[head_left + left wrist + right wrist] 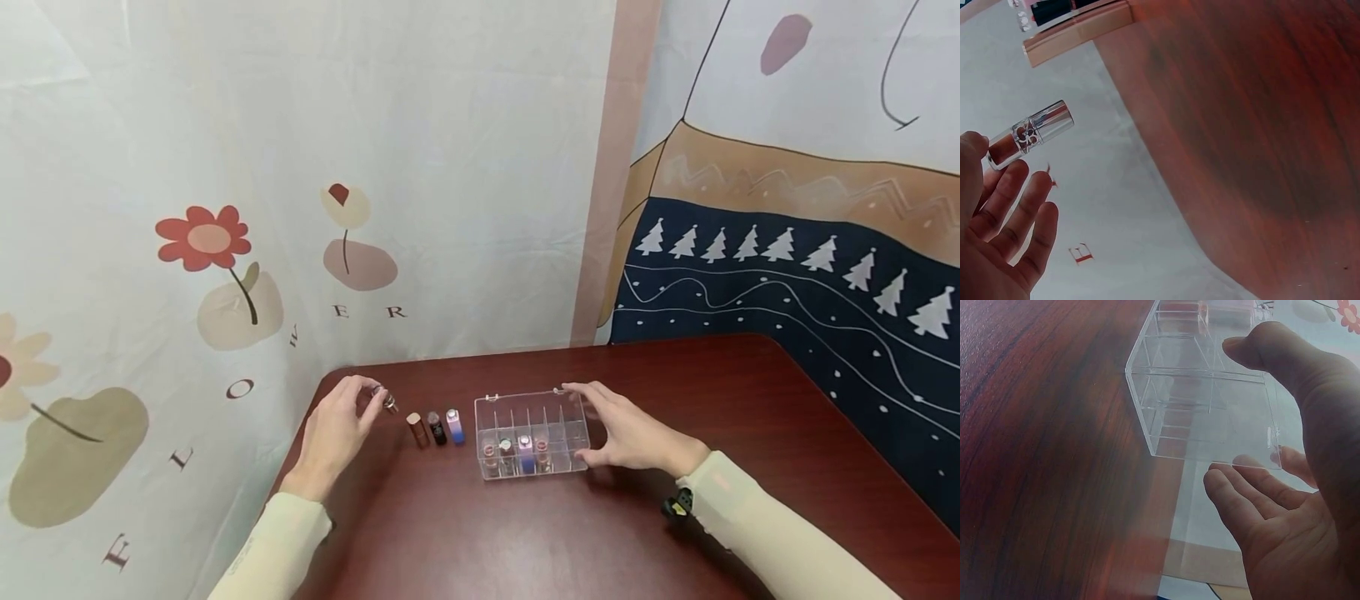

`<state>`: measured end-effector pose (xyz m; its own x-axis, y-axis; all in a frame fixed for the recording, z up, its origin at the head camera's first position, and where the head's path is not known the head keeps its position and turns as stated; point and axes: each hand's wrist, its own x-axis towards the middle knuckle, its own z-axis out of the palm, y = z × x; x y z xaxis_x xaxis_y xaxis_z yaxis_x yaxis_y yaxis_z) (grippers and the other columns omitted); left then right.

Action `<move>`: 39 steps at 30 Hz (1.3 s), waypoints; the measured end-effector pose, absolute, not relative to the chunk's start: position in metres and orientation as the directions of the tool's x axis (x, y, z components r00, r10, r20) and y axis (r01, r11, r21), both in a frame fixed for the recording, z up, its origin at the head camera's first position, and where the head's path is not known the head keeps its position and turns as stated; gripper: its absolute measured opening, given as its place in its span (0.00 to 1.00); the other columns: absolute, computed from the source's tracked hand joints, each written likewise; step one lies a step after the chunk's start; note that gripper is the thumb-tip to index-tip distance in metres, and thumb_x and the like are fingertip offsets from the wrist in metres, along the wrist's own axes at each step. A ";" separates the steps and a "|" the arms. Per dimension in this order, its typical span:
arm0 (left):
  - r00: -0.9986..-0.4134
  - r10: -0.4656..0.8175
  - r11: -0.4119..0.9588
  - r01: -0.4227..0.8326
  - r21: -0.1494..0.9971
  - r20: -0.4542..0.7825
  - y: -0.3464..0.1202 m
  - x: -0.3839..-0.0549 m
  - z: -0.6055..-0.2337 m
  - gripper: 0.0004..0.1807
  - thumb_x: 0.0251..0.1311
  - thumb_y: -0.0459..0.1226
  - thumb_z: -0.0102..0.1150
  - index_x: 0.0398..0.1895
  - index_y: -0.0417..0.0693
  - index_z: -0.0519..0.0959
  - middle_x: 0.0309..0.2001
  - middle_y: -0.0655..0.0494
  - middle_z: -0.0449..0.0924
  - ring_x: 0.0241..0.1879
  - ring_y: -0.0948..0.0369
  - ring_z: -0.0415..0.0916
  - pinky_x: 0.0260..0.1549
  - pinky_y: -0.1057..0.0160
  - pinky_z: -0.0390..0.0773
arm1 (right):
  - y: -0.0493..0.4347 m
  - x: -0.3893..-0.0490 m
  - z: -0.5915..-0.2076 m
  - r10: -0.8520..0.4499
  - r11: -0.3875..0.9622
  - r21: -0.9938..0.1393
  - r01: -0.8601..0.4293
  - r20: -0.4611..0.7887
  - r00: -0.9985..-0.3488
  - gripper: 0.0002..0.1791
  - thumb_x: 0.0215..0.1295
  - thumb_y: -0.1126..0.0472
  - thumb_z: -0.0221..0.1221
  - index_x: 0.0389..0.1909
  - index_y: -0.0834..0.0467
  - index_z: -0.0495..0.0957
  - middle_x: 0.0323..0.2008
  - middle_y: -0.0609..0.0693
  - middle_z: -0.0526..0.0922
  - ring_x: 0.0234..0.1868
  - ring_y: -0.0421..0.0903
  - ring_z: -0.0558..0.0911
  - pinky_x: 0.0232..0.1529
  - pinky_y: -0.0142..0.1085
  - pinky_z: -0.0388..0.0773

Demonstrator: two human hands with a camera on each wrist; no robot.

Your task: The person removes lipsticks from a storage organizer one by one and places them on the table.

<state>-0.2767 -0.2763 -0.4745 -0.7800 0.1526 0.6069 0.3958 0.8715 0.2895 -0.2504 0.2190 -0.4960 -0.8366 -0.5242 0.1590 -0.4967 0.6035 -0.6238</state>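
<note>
In the head view my left hand (330,435) is at the table's left side, pinching a lipstick tube (389,402) between thumb and fingers. The left wrist view shows that lipstick's silver end and its clear, reddish-brown end (1005,150). My right hand (633,432) holds the right end of a clear divided box (532,475), thumb at the front and fingers at the back. Several lipsticks stand in the box's front row, among them a pink-and-blue one (527,457). In the right wrist view the thumb (1266,347) overlaps the clear wall.
Between left hand and box stand a copper-brown tube (417,429), a black tube (437,428) and another pink-and-blue tube (455,426). All are on a dark red wooden table (465,542). Printed cloth (465,167) hangs behind the table.
</note>
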 end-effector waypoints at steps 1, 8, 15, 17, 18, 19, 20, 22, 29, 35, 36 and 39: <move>-0.785 0.152 0.873 0.392 0.291 0.601 -0.278 -0.277 -0.476 0.06 0.78 0.39 0.76 0.50 0.51 0.88 0.44 0.52 0.89 0.34 0.57 0.82 0.31 0.58 0.79 | 0.219 -0.251 -0.496 -0.523 0.605 -0.624 -0.495 0.157 -0.838 0.60 0.61 0.58 0.86 0.90 0.54 0.62 0.76 0.62 0.77 0.75 0.63 0.86 0.74 0.58 0.86; -0.826 0.154 0.878 0.366 0.308 0.543 -0.284 -0.276 -0.483 0.06 0.80 0.42 0.75 0.51 0.54 0.88 0.44 0.53 0.90 0.39 0.54 0.88 0.34 0.54 0.83 | 0.218 -0.250 -0.495 -0.525 0.602 -0.631 -0.489 0.149 -0.838 0.60 0.62 0.59 0.86 0.90 0.56 0.61 0.76 0.64 0.77 0.76 0.65 0.85 0.74 0.58 0.85; -0.854 0.190 0.881 0.366 0.301 0.483 -0.286 -0.276 -0.491 0.04 0.80 0.42 0.75 0.50 0.56 0.89 0.46 0.55 0.90 0.35 0.58 0.81 0.35 0.56 0.82 | 0.219 -0.250 -0.496 -0.524 0.597 -0.632 -0.495 0.160 -0.837 0.60 0.61 0.59 0.87 0.90 0.54 0.62 0.76 0.64 0.77 0.75 0.65 0.86 0.73 0.58 0.86; -0.861 0.202 0.878 0.371 0.302 0.467 -0.287 -0.276 -0.493 0.04 0.80 0.42 0.75 0.50 0.56 0.89 0.46 0.56 0.90 0.35 0.59 0.80 0.35 0.57 0.82 | 0.219 -0.250 -0.496 -0.522 0.600 -0.629 -0.495 0.161 -0.838 0.60 0.61 0.59 0.87 0.90 0.53 0.62 0.76 0.64 0.77 0.74 0.65 0.87 0.73 0.58 0.87; -0.865 0.206 0.878 0.371 0.304 0.458 -0.287 -0.276 -0.494 0.04 0.80 0.42 0.75 0.50 0.57 0.89 0.45 0.57 0.90 0.35 0.60 0.80 0.34 0.57 0.81 | 0.219 -0.250 -0.496 -0.520 0.602 -0.628 -0.493 0.159 -0.839 0.60 0.61 0.59 0.87 0.90 0.53 0.62 0.76 0.64 0.77 0.74 0.65 0.87 0.72 0.58 0.87; -0.869 0.208 0.877 0.369 0.307 0.449 -0.287 -0.276 -0.496 0.04 0.80 0.42 0.75 0.50 0.57 0.89 0.45 0.58 0.89 0.35 0.60 0.80 0.34 0.58 0.81 | 0.219 -0.250 -0.496 -0.520 0.603 -0.627 -0.493 0.159 -0.839 0.60 0.61 0.59 0.87 0.90 0.53 0.62 0.76 0.64 0.77 0.74 0.65 0.87 0.72 0.58 0.87; -0.873 0.211 0.877 0.368 0.309 0.440 -0.287 -0.276 -0.497 0.04 0.80 0.43 0.75 0.50 0.57 0.89 0.44 0.59 0.89 0.35 0.60 0.80 0.34 0.59 0.80 | 0.219 -0.250 -0.496 -0.519 0.604 -0.628 -0.491 0.157 -0.840 0.60 0.61 0.59 0.87 0.90 0.53 0.62 0.76 0.64 0.77 0.74 0.65 0.87 0.72 0.58 0.87; -0.880 0.214 0.876 0.365 0.315 0.424 -0.288 -0.276 -0.499 0.04 0.81 0.43 0.75 0.50 0.58 0.89 0.44 0.61 0.88 0.35 0.60 0.81 0.34 0.60 0.80 | 0.219 -0.250 -0.496 -0.519 0.605 -0.626 -0.491 0.157 -0.840 0.60 0.61 0.59 0.87 0.90 0.53 0.62 0.76 0.64 0.77 0.74 0.66 0.87 0.72 0.58 0.87; -0.897 0.223 0.869 0.360 0.339 0.382 -0.286 -0.276 -0.503 0.04 0.81 0.43 0.74 0.51 0.57 0.89 0.43 0.62 0.88 0.38 0.57 0.85 0.37 0.60 0.81 | 0.219 -0.248 -0.494 -0.516 0.605 -0.632 -0.484 0.152 -0.843 0.60 0.61 0.59 0.87 0.90 0.53 0.62 0.76 0.64 0.77 0.74 0.66 0.87 0.73 0.59 0.87; -0.901 0.230 0.870 0.359 0.338 0.367 -0.286 -0.275 -0.506 0.04 0.80 0.44 0.75 0.50 0.57 0.89 0.42 0.63 0.88 0.38 0.60 0.84 0.38 0.60 0.83 | 0.219 -0.248 -0.494 -0.519 0.602 -0.635 -0.484 0.150 -0.842 0.60 0.61 0.60 0.86 0.90 0.54 0.62 0.76 0.64 0.77 0.75 0.65 0.86 0.74 0.58 0.86; -0.901 0.231 0.870 0.360 0.336 0.366 -0.286 -0.275 -0.506 0.05 0.80 0.43 0.75 0.50 0.57 0.89 0.43 0.63 0.88 0.38 0.60 0.84 0.38 0.60 0.83 | 0.219 -0.248 -0.494 -0.520 0.601 -0.636 -0.485 0.150 -0.841 0.60 0.61 0.60 0.86 0.90 0.54 0.62 0.76 0.64 0.77 0.75 0.65 0.86 0.74 0.57 0.86; -0.900 0.238 0.870 0.365 0.331 0.366 -0.286 -0.275 -0.506 0.05 0.80 0.43 0.76 0.50 0.57 0.89 0.42 0.62 0.88 0.37 0.60 0.83 0.37 0.60 0.82 | 0.218 -0.249 -0.494 -0.523 0.595 -0.642 -0.483 0.146 -0.840 0.60 0.61 0.61 0.86 0.90 0.55 0.62 0.76 0.64 0.77 0.76 0.65 0.85 0.75 0.57 0.85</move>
<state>-0.2751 -0.2856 -0.5060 -0.8996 0.2377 0.3663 0.3646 0.8705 0.3306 -0.2492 0.2182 -0.4940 -0.8396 -0.5231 0.1462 -0.4827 0.5953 -0.6424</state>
